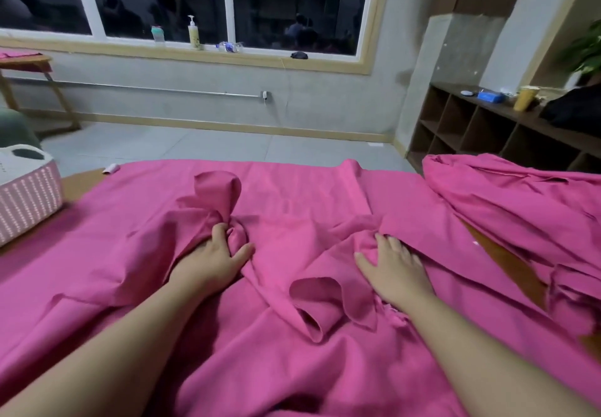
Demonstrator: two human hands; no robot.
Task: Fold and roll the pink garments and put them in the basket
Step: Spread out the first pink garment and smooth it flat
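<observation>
Left hand (216, 254) bunches the garment (292, 189) in curled fingers, seemingly to straighten it. Right hand (396, 265) pins it, fingers spread.

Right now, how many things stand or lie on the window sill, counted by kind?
Bottles: 3 (pump bottle, teal bottle, water bottle on its side)
Dark object: 1
Total: 4

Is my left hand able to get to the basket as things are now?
Probably yes: the basket stands on the left hand's side, only flat pink garment between, though that hand grips bunched cloth.
</observation>
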